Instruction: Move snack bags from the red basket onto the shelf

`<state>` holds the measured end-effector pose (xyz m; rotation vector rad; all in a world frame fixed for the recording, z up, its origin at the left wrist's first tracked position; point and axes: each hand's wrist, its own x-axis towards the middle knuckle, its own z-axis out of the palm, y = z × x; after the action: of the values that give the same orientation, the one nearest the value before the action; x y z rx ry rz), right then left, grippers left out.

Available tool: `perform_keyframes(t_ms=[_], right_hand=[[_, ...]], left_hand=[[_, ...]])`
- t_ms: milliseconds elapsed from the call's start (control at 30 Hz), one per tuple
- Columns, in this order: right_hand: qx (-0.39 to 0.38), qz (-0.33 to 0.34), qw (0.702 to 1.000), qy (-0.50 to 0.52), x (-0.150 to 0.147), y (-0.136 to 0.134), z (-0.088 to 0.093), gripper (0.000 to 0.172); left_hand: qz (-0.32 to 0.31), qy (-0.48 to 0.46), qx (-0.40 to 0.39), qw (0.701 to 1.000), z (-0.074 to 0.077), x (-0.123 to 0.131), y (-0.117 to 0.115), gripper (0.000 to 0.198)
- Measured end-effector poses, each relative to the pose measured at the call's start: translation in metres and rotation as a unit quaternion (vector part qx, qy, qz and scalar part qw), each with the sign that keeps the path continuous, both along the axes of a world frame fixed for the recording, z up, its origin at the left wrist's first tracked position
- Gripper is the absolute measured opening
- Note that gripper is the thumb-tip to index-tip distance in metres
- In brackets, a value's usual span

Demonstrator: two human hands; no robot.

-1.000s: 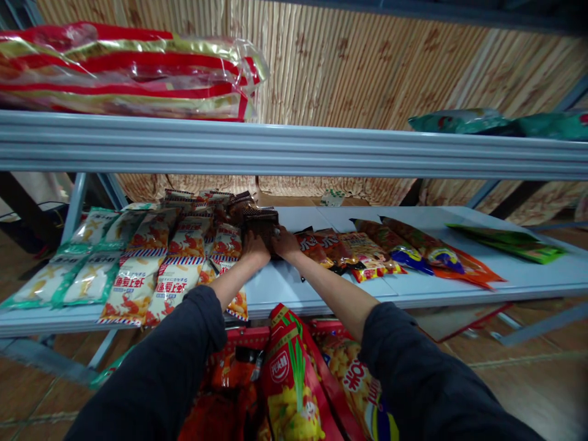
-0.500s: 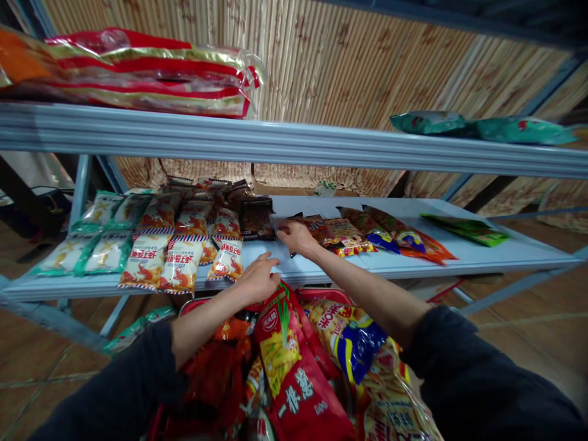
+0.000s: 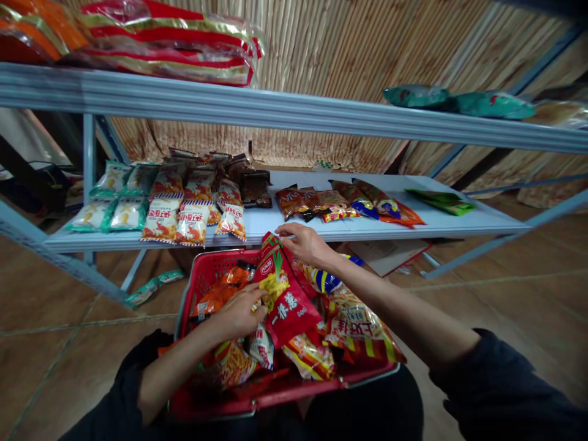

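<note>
A red basket (image 3: 197, 288) full of snack bags sits in front of me, below a grey shelf (image 3: 349, 229). My left hand (image 3: 239, 313) lies among the bags in the basket, fingers curled against the side of a tall red snack bag (image 3: 287, 300). My right hand (image 3: 305, 243) hovers over the basket at the top of that red bag, fingers bent and apart, just in front of the shelf edge. A dark brown packet (image 3: 255, 188) lies on the shelf beyond the hands, touched by neither.
Rows of white and red shrimp-snack bags (image 3: 177, 214) and green bags (image 3: 114, 202) fill the shelf's left. Orange and red packets (image 3: 340, 205) lie mid-shelf, a green bag (image 3: 441, 201) to the right. The upper shelf (image 3: 275, 113) carries red-gold packs. One bag (image 3: 154, 288) lies on the tiled floor.
Both hands have drawn back from the dark brown packet on the shelf, which stays there. The left hand dropped into the basket; the right came to the red bag's top. View tilted down.
</note>
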<state>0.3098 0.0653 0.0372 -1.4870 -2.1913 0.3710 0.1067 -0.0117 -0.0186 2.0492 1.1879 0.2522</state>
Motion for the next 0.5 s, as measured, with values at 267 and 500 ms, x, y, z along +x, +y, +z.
perform_keyframes(t_ms=[267,500], right_hand=[[-0.043,-0.007,0.987,-0.153,-0.001,-0.048,0.001,0.032],[-0.1,-0.045,0.961,-0.253,-0.006,-0.051,-0.002,0.027]], left_hand=[[-0.035,-0.034,-0.017,0.999,0.011,0.002,-0.053,0.046],[-0.051,-0.021,-0.019,0.998,0.003,0.021,-0.068,0.05]])
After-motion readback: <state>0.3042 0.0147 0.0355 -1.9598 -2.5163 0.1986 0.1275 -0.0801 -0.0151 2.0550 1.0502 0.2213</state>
